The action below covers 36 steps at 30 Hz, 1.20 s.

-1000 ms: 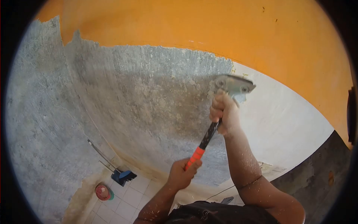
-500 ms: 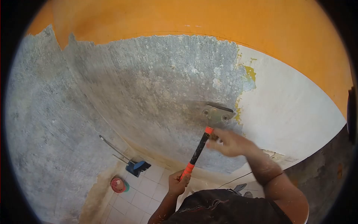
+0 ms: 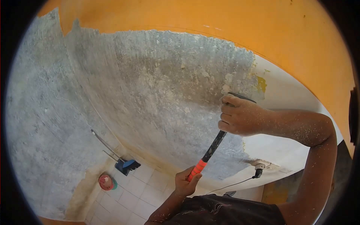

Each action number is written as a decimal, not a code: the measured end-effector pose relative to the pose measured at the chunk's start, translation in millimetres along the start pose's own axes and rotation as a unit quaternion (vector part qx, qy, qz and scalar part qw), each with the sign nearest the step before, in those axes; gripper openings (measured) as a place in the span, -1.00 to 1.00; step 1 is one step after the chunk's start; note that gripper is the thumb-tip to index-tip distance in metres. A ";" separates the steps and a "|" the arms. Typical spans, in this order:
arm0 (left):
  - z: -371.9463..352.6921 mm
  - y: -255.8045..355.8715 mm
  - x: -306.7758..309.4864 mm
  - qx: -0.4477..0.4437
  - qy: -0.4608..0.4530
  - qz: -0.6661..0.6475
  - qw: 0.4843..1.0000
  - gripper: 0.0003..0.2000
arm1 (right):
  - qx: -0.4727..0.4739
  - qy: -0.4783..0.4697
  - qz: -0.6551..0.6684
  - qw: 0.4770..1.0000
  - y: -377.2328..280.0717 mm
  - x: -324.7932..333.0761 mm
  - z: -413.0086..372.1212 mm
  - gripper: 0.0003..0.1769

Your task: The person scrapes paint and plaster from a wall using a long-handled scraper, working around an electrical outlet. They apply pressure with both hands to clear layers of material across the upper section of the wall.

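A long-handled scraper (image 3: 215, 145) with black and orange grip sections slants up across the wall. Around its orange lower end, my left hand (image 3: 187, 182) is closed. My right hand (image 3: 243, 117) wraps the upper shaft close to the head, its forearm speckled with pale dust. The dark blade edge shows just above that hand, against the wall; most of the head is hidden behind the fingers. Behind the tool spreads rough grey bare wall (image 3: 150, 93), meeting smooth white paint (image 3: 288, 84) on the right.
Orange paint (image 3: 225, 17) covers the upper wall. A black plug (image 3: 258, 173) with a trailing cord sits in a low wall outlet. Down in the left corner, a blue dustpan (image 3: 122, 167) and a red basket (image 3: 105, 182) stand on white floor tiles (image 3: 142, 187).
My right hand has moved up from a loose, blurred position by the shaft and closed around it near the head. The scraper head has shifted up and right. The camera view has shifted too.
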<state>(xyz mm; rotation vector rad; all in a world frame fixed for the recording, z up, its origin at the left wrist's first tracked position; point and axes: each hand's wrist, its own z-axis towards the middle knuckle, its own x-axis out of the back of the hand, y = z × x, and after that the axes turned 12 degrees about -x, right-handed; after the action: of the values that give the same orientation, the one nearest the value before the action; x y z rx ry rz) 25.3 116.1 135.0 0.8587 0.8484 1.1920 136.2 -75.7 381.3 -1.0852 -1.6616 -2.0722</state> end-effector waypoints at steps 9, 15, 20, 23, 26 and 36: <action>4.0 5.9 -3.4 0.031 0.030 -0.074 0.996 -0.73 | 0.025 0.023 -0.016 0.999 8.1 -7.6 26.0 -0.86; 9.6 7.3 -3.7 -0.006 -0.020 -0.043 0.999 -0.69 | -0.016 -0.051 -0.031 0.998 1.3 -4.1 16.8 -0.82; 28.1 24.9 -2.3 0.022 -0.013 0.007 1.000 -0.75 | -0.035 -0.072 -0.006 0.997 12.4 4.3 22.6 -0.82; 27.3 33.3 0.9 0.007 -0.014 0.029 0.999 -0.76 | -0.056 -0.037 -0.012 0.998 9.8 0.5 23.7 -0.82; 14.1 31.4 -2.3 0.019 -0.016 0.034 0.999 -0.76 | -0.046 -0.030 -0.012 0.998 4.8 -3.2 21.4 -0.81; 12.5 53.1 18.1 0.064 -0.003 0.046 0.997 -0.77 | -0.060 -0.072 0.048 0.994 3.3 0.8 27.8 -0.83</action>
<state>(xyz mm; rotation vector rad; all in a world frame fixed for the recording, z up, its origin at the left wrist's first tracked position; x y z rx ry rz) 17.6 140.8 186.2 1.0138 0.8951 1.2253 148.3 -50.8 386.0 -1.3537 -1.5308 -2.1004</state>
